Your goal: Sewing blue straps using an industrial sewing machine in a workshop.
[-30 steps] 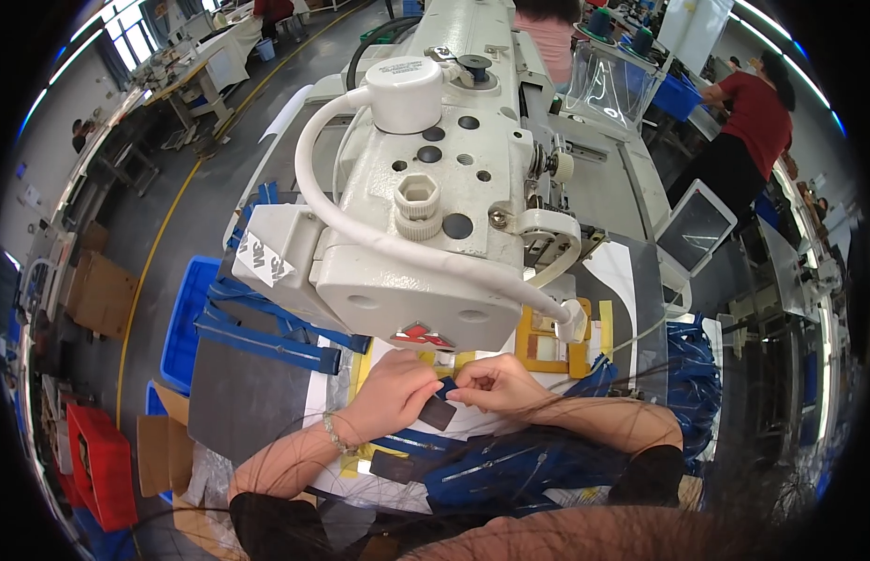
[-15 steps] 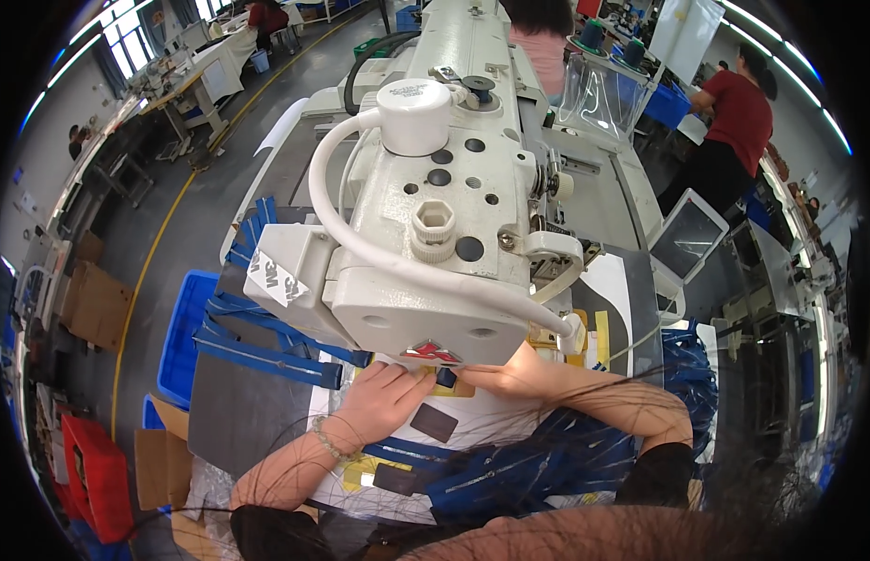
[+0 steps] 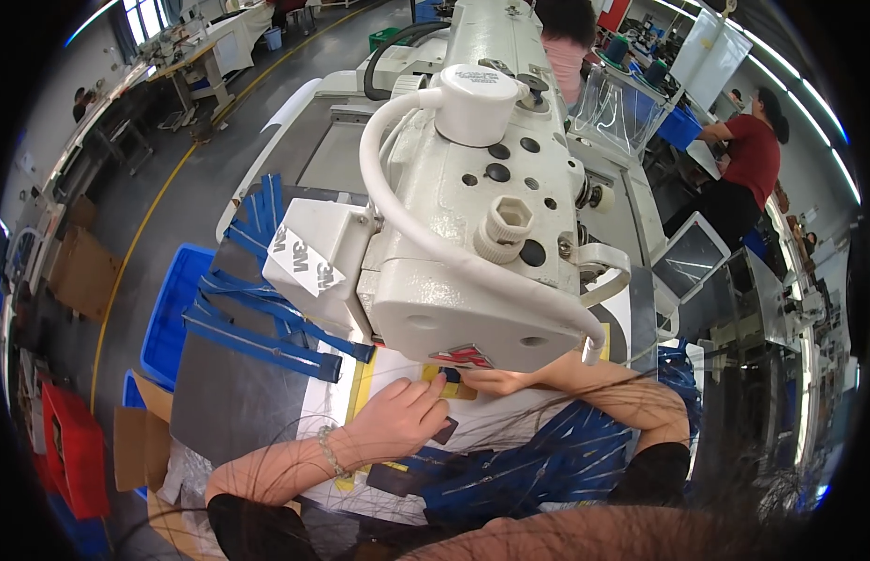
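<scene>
Under the head of a white sewing machine (image 3: 463,318), a small navy piece (image 3: 449,375) lies on a yellow template (image 3: 425,372). My left hand (image 3: 402,416) reaches to it with fingers stretched out and slightly bent, the fingertips touching at its left. My right hand (image 3: 505,374), partly hidden by the machine head, pinches the piece from the right. A dark grey patch (image 3: 447,429) shows beside my left hand, partly covered. Blue zipper strips (image 3: 519,467) lie in front of my hands.
More blue strips (image 3: 257,337) lie at the left, beside a blue bin (image 3: 164,299), a cardboard box (image 3: 154,439) and a red crate (image 3: 75,449). A tablet (image 3: 692,257) stands at the right. A co-worker (image 3: 743,168) in red and another person (image 3: 561,65) work beyond.
Both hands have moved the navy piece forward under the machine head, and my left fingers have straightened. The view has tilted, so the machine appears farther right.
</scene>
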Action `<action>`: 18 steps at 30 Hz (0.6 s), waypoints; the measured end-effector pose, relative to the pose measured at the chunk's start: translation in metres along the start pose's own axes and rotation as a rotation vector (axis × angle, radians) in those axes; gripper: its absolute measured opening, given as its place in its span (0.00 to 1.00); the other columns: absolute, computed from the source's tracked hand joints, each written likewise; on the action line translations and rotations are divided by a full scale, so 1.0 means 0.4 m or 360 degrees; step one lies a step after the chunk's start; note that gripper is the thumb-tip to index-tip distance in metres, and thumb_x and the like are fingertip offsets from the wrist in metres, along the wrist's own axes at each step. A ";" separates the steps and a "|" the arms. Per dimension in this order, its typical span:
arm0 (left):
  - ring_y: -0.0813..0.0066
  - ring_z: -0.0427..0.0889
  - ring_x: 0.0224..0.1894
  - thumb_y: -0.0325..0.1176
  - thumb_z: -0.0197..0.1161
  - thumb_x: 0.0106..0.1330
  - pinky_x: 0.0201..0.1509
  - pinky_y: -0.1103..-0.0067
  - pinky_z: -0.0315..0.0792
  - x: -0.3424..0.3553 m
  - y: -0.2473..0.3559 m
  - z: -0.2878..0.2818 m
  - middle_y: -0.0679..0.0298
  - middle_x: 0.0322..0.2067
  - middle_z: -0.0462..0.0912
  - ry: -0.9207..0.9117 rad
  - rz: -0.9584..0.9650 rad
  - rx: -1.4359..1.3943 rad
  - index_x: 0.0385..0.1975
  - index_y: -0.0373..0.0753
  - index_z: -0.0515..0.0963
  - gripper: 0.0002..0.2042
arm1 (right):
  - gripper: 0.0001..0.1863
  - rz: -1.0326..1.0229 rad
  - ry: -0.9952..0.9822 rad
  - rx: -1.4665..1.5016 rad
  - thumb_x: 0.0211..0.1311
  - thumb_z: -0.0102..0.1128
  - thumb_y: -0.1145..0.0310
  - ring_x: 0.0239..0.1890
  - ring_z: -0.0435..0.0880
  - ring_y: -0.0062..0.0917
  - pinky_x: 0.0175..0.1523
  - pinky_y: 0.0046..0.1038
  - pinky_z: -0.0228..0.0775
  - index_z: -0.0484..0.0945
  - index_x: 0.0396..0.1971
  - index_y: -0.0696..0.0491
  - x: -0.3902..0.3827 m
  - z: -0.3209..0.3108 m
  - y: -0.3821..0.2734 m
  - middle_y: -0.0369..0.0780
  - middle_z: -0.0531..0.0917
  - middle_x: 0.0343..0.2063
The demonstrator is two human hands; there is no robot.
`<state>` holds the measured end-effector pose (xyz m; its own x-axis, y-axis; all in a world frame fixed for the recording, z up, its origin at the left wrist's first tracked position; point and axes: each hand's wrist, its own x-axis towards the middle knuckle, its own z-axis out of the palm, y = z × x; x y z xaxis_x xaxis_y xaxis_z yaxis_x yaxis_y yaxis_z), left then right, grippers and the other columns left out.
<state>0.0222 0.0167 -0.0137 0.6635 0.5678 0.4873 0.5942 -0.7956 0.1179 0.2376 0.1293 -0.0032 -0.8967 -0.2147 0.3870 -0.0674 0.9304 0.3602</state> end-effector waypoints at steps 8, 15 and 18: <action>0.72 0.72 0.31 0.33 0.53 0.52 0.34 0.81 0.63 0.003 0.024 0.020 0.45 0.40 0.77 -0.0031 0.0020 0.0226 0.28 0.33 0.69 0.09 | 0.05 -0.0498 0.0032 -0.0669 0.45 0.53 0.72 0.33 0.79 0.23 0.41 0.29 0.76 0.72 0.24 0.54 0.011 0.018 0.016 0.35 0.75 0.27; 0.71 0.72 0.31 0.32 0.52 0.51 0.33 0.82 0.63 0.002 0.039 0.027 0.43 0.40 0.76 -0.0068 -0.0024 0.0269 0.31 0.32 0.69 0.11 | 0.03 -0.0655 -0.0046 -0.0815 0.47 0.50 0.75 0.33 0.78 0.20 0.41 0.25 0.76 0.72 0.24 0.54 0.001 0.046 0.009 0.33 0.74 0.27; 0.71 0.72 0.31 0.33 0.52 0.50 0.33 0.81 0.63 0.001 0.036 0.026 0.43 0.41 0.76 -0.0074 -0.0051 0.0222 0.33 0.31 0.69 0.13 | 0.04 -0.0575 -0.0051 -0.0711 0.47 0.51 0.75 0.34 0.78 0.21 0.42 0.25 0.76 0.72 0.25 0.54 -0.003 0.047 0.006 0.33 0.74 0.28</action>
<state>0.0360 0.0076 -0.0208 0.6615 0.6042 0.4444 0.6708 -0.7416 0.0097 0.2302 0.1372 -0.0186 -0.8644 -0.4803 0.1490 -0.1871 0.5822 0.7912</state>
